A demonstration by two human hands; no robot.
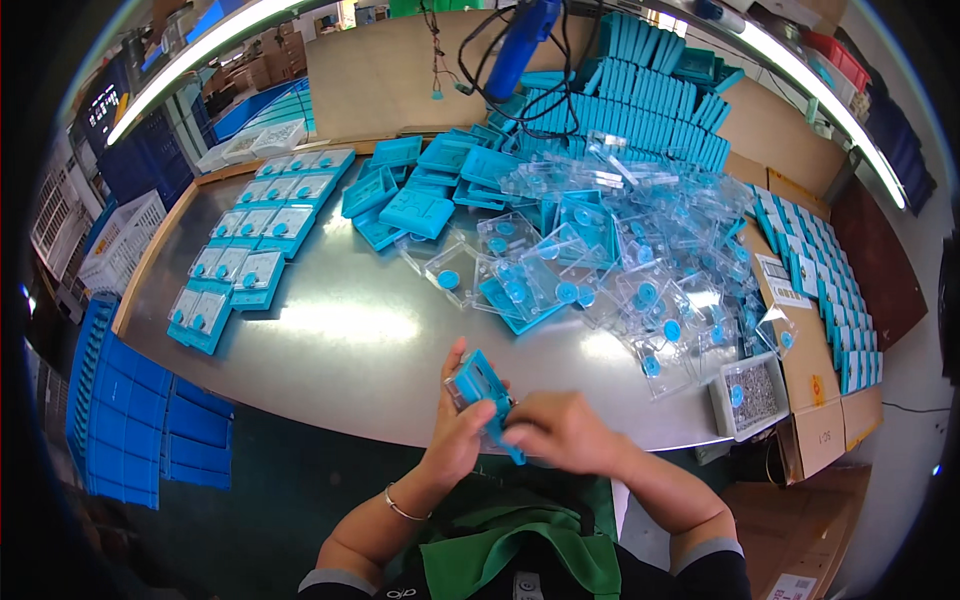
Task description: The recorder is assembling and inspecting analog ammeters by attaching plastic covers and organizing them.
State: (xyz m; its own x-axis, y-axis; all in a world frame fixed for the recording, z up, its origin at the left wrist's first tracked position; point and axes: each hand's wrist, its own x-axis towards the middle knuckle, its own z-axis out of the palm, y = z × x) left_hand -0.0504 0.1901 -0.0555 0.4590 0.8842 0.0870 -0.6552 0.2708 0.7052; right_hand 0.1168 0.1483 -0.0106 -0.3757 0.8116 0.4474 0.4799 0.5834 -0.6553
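Turquoise case (479, 378), rectangular, tilted, clear-edged at left, left grip (456, 440) clasping it, right grip (572, 432) unclear.

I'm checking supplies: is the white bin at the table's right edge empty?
No, the white bin holds many small grey pieces; how deep they lie, I cannot tell.

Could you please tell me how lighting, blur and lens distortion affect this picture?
In the head view, the overhead light tubes wash out to white and bright glare patches lie on the metal table; in the same view, the table's front edge bows and the corners go black; also there, the right grip looks soft, perhaps motion-blurred, beside the teal case.
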